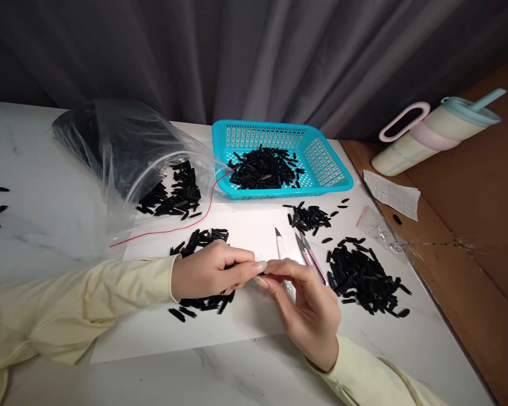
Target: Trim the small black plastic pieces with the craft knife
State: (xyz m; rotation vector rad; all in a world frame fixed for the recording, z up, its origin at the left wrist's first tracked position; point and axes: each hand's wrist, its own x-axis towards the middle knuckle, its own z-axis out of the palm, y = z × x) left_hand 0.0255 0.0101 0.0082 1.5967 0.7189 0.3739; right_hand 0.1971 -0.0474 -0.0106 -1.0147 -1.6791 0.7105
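Because the bag [122,149] lies open on the worktop [46,169], black pieces spill within reach. Left hand [207,273] and right hand [309,307] meet over the paper [245,231], fingertips pressed on one small black piece [261,274], the sorted pile [364,276] lying right.

A grey curtain [254,51] hangs in heavy folds across the whole far side, closing off the wall behind it. In front of it stands the counter [38,169], white with faint grey marbling, running from the left edge to the near right. A white sheet [254,225] lies flat over its middle. Along the right edge the counter meets a brown wooden surface [482,192], which reaches to the far right corner under the curtain. The light is even and soft, with only weak shadows on the counter; the curtain's folds look darker toward the upper left.
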